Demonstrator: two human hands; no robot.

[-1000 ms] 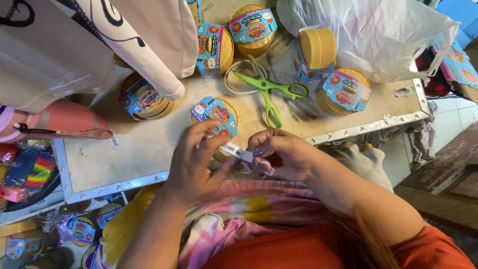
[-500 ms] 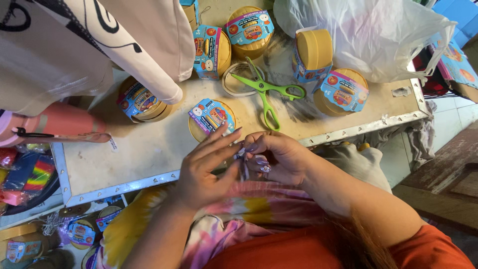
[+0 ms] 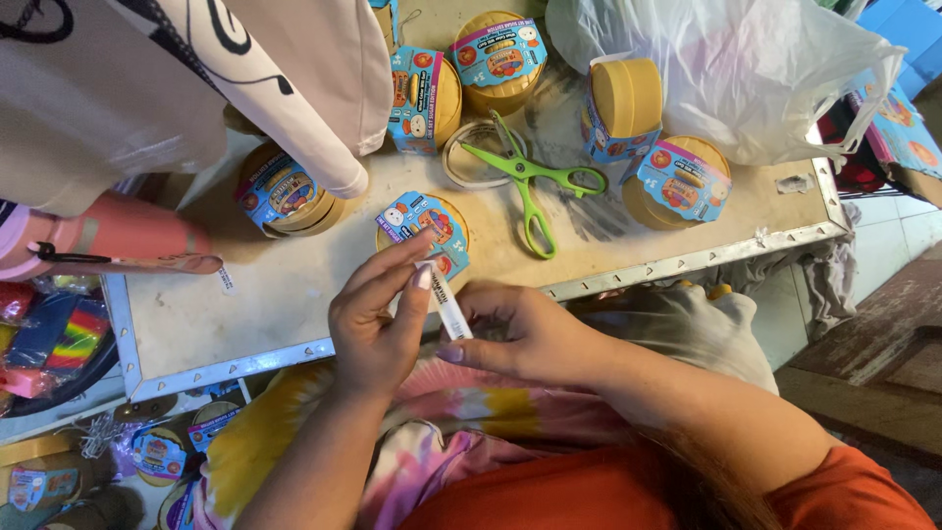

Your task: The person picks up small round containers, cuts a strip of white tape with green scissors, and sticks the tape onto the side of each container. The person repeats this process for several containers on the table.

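My left hand (image 3: 375, 314) and my right hand (image 3: 518, 336) hold a small white paper strip (image 3: 447, 304) between them, just over the near edge of the table (image 3: 285, 285). The strip stands nearly upright; left fingertips pinch its top end, right fingers grip its lower end. Right behind the strip sits a round yellow tub with a blue picture label (image 3: 426, 228). Green scissors (image 3: 525, 182) lie open on the table beyond it, next to a roll of clear tape (image 3: 469, 154).
Several more yellow labelled tubs (image 3: 677, 180) stand around the table, one (image 3: 285, 193) at the left. A white plastic bag (image 3: 746, 69) fills the far right. Another person's pale sleeve (image 3: 294, 108) hangs over the far left. A pink object (image 3: 118, 240) lies at the left edge; more tubs (image 3: 162, 453) sit below the table.
The strip was bunched between my close-together fingers; now it is pulled straight and upright. My left hand rose toward the tub, my right hand dropped lower and toward me.
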